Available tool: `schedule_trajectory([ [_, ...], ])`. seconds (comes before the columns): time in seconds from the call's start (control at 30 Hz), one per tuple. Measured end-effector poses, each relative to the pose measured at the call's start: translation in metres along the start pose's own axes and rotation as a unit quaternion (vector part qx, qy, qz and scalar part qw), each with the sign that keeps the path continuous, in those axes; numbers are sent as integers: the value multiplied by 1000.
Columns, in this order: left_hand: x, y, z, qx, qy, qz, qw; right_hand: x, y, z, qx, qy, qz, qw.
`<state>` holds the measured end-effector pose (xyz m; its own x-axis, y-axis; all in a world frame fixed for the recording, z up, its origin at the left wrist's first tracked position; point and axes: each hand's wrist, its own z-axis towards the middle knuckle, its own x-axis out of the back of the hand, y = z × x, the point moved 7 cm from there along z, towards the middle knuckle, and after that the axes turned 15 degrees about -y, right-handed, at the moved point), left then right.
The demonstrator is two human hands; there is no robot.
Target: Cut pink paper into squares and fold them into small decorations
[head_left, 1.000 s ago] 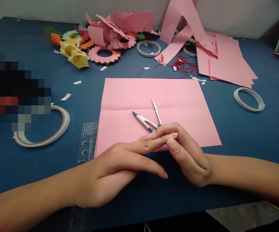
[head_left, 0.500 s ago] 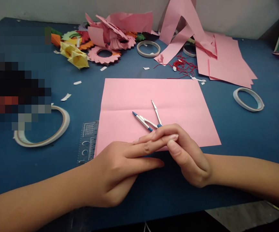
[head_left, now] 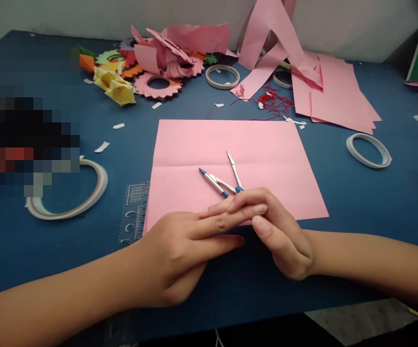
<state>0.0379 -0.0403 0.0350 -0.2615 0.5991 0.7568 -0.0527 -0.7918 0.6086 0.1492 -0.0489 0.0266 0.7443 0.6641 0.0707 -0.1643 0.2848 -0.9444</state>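
My left hand [head_left: 174,250] lies at the near edge of a pink paper sheet [head_left: 230,140], fingers stretched out toward the right. My right hand [head_left: 284,241] meets it there, with its fingers and thumb pinched round the tips of my left fingers. A small metal compass with blue tips [head_left: 218,182] lies spread on the sheet just beyond both hands. Its hinge end is hidden behind my right fingers. Whether the fingers touch it I cannot tell.
The blue table [head_left: 357,202] holds tape rolls at left [head_left: 100,180], right [head_left: 385,156] and back [head_left: 209,79]. A clear stencil ruler [head_left: 132,212] lies beside the sheet. Folded paper crafts [head_left: 116,89], red thread [head_left: 276,101] and loose pink sheets [head_left: 339,101] crowd the back.
The lowest finger of my left hand has drawn in against the others. The hands stay joined and the compass has not moved. The view has shifted slightly.
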Motion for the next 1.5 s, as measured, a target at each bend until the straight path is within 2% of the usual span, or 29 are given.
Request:
schedule_trajectory([
  [0.73,-1,-2,2,5,-10,-27,1000,1,1,-1,-1,-2,-19,1000],
  [0.83,0,1,1,-4,-9,-33,999,1,-2,0,7,-9,-44,999],
  [0.9,7,2,-2,10,20,-41,999,2,-3,1,-1,-16,-104,994],
  [1.0,26,-5,-8,111,117,-57,985,10,-5,3,-27,4,-277,960],
  [1.1,39,-17,-16,199,219,-113,949,16,-12,4,-2,47,-446,894],
  [1.2,34,-32,-15,262,214,-184,923,16,-16,5,23,71,-539,839],
  [1.27,29,-36,-13,272,198,-204,919,13,-16,6,30,70,-564,822],
  [1.4,23,-38,-11,261,167,-208,928,6,-15,8,34,47,-567,822],
  [1.5,22,-38,-12,257,152,-173,938,4,-13,9,29,37,-559,828],
])
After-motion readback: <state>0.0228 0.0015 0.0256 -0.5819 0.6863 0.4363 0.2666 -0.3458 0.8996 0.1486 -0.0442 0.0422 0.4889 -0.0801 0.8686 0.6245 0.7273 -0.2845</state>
